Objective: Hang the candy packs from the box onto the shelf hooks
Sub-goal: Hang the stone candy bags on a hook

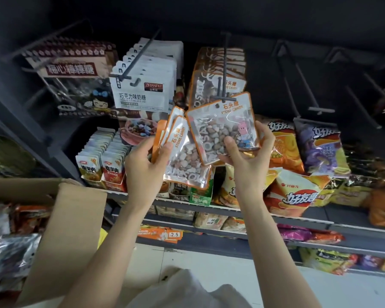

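Stone candy pack (223,132) pinched low in right hand (246,161), hang-hole raised to the hook (223,97) tip for threading. Spare packs (182,156) clamped in left hand (143,167), kept ready. Cardboard box (71,230) lower left.

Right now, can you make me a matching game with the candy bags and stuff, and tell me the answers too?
Things:
1. stone candy pack
2. stack of stone candy packs
3. white milk candy packs
4. cardboard box

Where:
A. held in the left hand
B. hanging on a hook left of the stone candy hook
C. held in the right hand under a hook tip
D. bottom left, beside the left arm

Pairs: 1-C, 2-A, 3-B, 4-D
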